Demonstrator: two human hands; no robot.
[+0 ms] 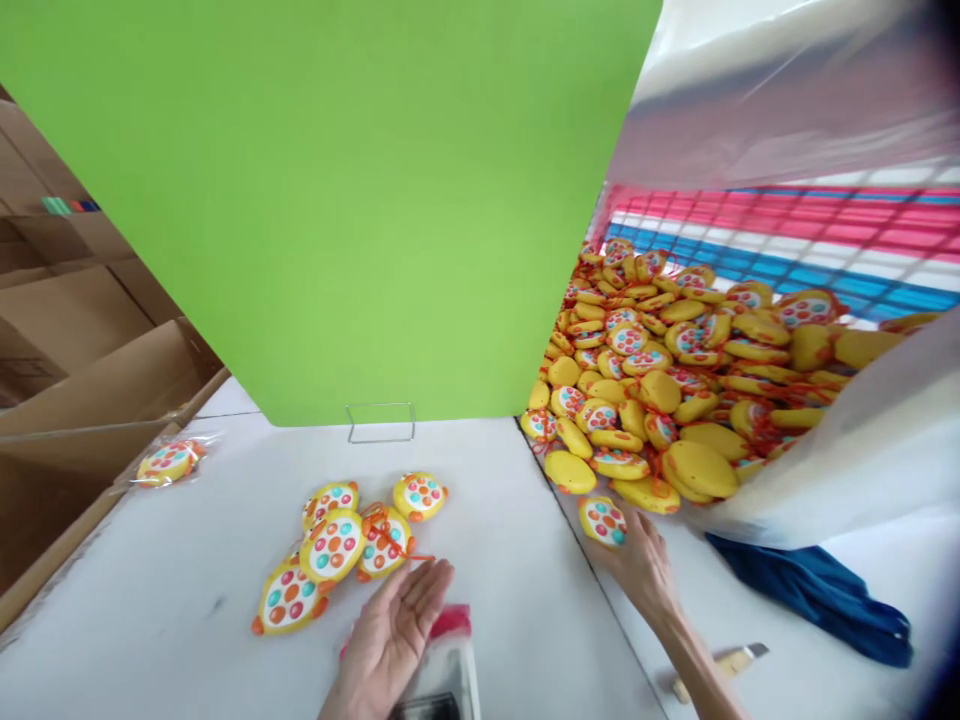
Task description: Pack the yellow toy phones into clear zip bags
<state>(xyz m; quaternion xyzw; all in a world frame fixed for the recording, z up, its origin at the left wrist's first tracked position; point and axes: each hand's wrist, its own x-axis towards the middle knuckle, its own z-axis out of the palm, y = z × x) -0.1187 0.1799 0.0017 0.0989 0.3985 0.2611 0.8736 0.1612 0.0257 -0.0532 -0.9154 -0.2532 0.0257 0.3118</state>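
My right hand [637, 568] has its fingers closed round a yellow oval toy [604, 522] with coloured dots on a white face, at the near edge of a big heap of the same toys [645, 380]. My left hand [397, 630] is palm up with its fingers stretched out, holding nothing. Just beyond its fingertips lies the end of an orange cord [420, 557] from one dotted toy [383, 545] in a small cluster. Several dotted toys [332, 547] lie there, some overlapping. Under and beside the left hand is a pink-edged clear item [454, 650], partly hidden.
A large green panel [337, 200] stands behind the white table [510, 570], with a wire loop [380, 422] at its foot. A bagged toy [171, 462] lies near cardboard boxes [82, 340] at left. At right are a dark blue cloth [817, 595] and a wooden-handled knife [727, 664].
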